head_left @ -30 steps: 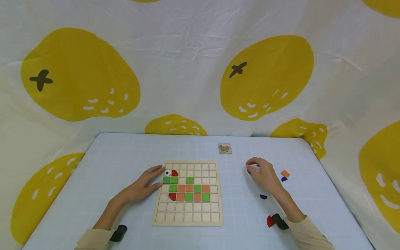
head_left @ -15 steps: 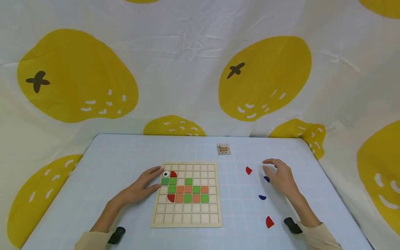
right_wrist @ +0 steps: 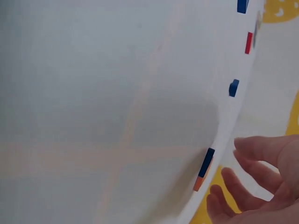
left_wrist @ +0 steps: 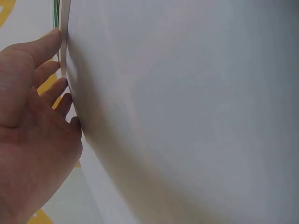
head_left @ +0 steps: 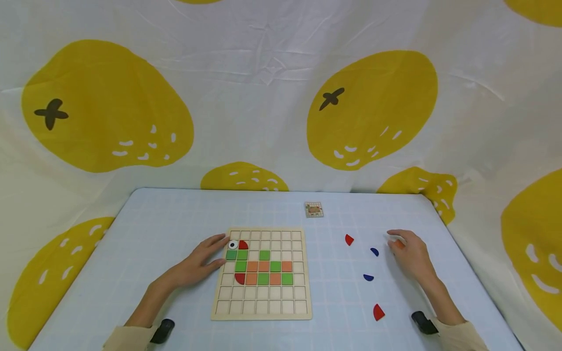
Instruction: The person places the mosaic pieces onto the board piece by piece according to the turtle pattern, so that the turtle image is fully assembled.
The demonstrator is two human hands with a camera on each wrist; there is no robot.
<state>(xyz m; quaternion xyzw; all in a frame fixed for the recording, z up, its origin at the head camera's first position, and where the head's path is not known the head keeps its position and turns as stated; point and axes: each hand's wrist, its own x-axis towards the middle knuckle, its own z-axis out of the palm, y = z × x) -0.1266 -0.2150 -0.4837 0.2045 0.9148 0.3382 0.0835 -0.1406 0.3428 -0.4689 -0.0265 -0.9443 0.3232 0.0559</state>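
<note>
A square wooden grid board (head_left: 261, 317) lies on the table, bearing green and orange squares, red quarter-circles and a white eye piece (head_left: 232, 244). My left hand (head_left: 199, 263) rests along its left edge with fingers extended; in the left wrist view the thumb (left_wrist: 44, 45) meets the board's side. Over at the right, my right hand (head_left: 412, 256) hovers around an orange square (head_left: 398, 244), fingers loosely bent. The right wrist view shows a gap between those fingers and the orange square (right_wrist: 198, 183), with a dark blue piece (right_wrist: 206, 162) beside it.
Between board and right hand lie two red quarter-circles, one far (head_left: 349, 239) and one near (head_left: 378, 312), plus dark blue half-circles, the upper (head_left: 374, 252) and the lower (head_left: 368, 277). A small picture card (head_left: 313, 209) lies near the table's back edge. A patterned cloth hangs behind.
My right hand has moved rightward, from the far red quarter-circle past the upper blue half-circle to the orange square. The left hand keeps its place at the board.
</note>
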